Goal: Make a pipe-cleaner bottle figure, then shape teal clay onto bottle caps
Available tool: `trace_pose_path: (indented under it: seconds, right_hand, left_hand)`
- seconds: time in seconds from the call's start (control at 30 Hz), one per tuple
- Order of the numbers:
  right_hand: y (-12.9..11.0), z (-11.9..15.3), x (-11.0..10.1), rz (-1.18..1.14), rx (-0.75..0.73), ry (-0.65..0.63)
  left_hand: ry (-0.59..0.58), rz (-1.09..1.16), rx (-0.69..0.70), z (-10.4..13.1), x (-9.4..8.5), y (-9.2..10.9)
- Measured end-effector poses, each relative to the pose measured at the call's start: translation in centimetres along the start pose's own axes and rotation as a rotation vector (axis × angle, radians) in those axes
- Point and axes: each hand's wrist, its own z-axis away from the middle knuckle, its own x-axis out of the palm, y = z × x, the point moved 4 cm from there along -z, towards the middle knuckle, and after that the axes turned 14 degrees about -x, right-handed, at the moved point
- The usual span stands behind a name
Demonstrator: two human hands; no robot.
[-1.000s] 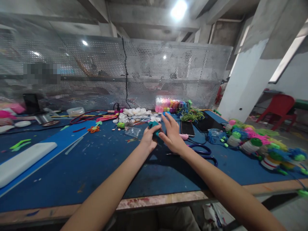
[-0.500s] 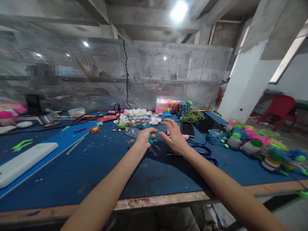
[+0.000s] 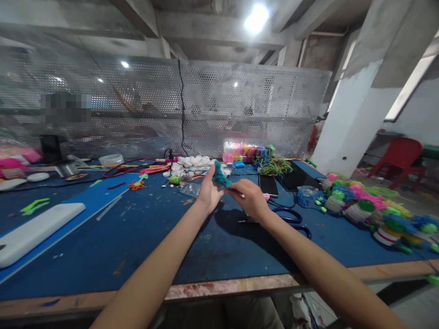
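A fuzzy teal piece [image 3: 221, 176] is held up between my two hands over the middle of the blue table. My left hand [image 3: 208, 194] grips it from the left, thumb raised along its side. The fingers of my right hand [image 3: 249, 197] are pinched on its lower right end. Below my right wrist lie scissors with dark blue handles [image 3: 291, 215], their blades partly covered by the hand. A pink tool [image 3: 266, 196] shows just behind my right hand.
A phone [image 3: 268, 185] and black tablet [image 3: 298, 176] lie behind the right hand. Yarn-topped bottles [image 3: 358, 208] stand at right. White pieces [image 3: 195, 161], an orange flower [image 3: 136, 185] and a long white case [image 3: 41, 233] lie at back and left.
The teal piece has been lifted and turned upright. My right hand, open and apart before, has moved left and closed on its end.
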Motion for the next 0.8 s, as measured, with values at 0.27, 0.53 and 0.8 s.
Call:
trace_pose_path:
  seconds: [0.27, 0.53, 0.8]
  right_hand:
    - [1.0, 0.0, -2.9, 0.027, 0.189, 0.376]
    - [1.6, -0.1, -0.1, -0.361, 0.418, 0.397]
    - [1.6, -0.3, -1.0, -0.235, 0.291, 0.242]
  left_hand:
    - [-0.242, -0.176, -0.113, 1.5, 2.2, -3.2]
    - [-0.102, 0.066, -0.337, 1.9, 2.3, -3.4]
    - [-0.092, 0.137, -0.249, 0.6, 0.7, -1.8]
